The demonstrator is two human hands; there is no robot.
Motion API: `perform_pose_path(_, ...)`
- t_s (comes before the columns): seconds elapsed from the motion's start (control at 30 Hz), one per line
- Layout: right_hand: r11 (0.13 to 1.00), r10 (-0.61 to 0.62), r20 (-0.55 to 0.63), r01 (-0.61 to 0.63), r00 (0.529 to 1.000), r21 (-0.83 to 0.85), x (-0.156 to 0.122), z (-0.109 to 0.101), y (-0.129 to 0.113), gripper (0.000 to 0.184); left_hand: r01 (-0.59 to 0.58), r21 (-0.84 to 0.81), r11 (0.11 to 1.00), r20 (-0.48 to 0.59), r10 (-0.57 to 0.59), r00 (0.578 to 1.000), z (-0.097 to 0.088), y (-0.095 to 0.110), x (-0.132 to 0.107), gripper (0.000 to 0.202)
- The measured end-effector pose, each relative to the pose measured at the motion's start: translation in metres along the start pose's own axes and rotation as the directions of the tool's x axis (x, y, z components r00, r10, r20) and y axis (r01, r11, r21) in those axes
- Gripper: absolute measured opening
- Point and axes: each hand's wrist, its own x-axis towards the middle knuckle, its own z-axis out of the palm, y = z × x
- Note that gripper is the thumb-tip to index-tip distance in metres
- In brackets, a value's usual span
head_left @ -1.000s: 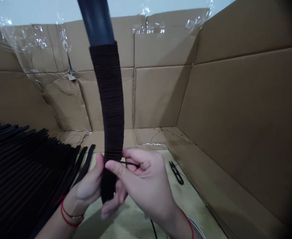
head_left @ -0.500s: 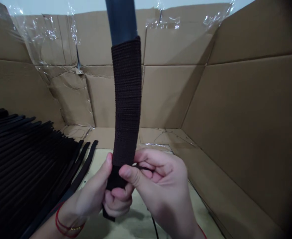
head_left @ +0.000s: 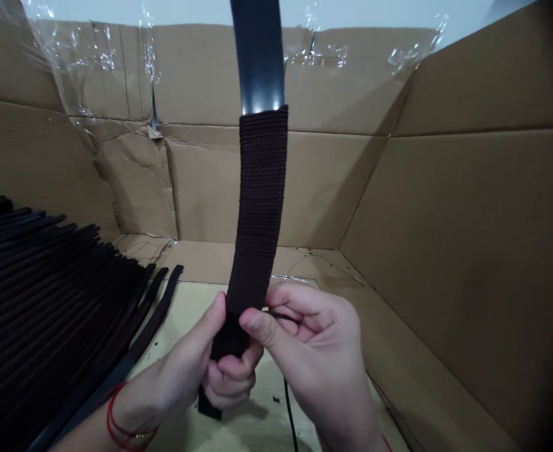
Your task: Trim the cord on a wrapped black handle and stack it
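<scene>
Risk: if the right hand [head_left: 314, 351] lets the thin black cord [head_left: 283, 316] slacken, the last turns of the dark brown wrapping [head_left: 257, 207] may loosen. A slip of the left hand [head_left: 182, 376] could swing the long curved black strip [head_left: 258, 56] into the box wall [head_left: 469, 251].

Observed: strip held upright above the cardboard floor [head_left: 186, 314], right of the stacked black strips [head_left: 45, 301]. Left fingers closed round its bare lower end; right thumb and fingers in a narrow pinch on the cord. Wrapping dense, even, ribbed; upper section glossy.
</scene>
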Motion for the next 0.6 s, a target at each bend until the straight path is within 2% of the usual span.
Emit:
perform_pose_path(0.17,1.0,0.026,-0.003,-0.026,1.0,0.001,0.002,-0.004,0.003,0.015,0.021,0.02,1.0,-0.015,-0.021,1.0,-0.003,0.002,-0.001,0.062)
perform_pose_path(0.4,0.997,0.077,0.142,-0.075,0.987,-0.016,0.013,-0.014,0.007,0.036,0.016,-0.034,0.999,-0.094,-0.019,0.995,-0.003,0.011,-0.008,0.062)
perform_pose_path(0.5,0.997,0.071,0.142,-0.072,0.987,0.003,0.013,-0.014,0.011,0.033,0.005,-0.043,0.999,-0.094,-0.009,0.995,-0.001,0.013,-0.009,0.062)
perform_pose_path(0.6,1.0,-0.009,0.109,0.008,0.994,0.012,0.013,-0.01,0.014,0.022,0.022,-0.052,0.998,-0.091,-0.026,0.996,0.0,0.014,-0.01,0.062)
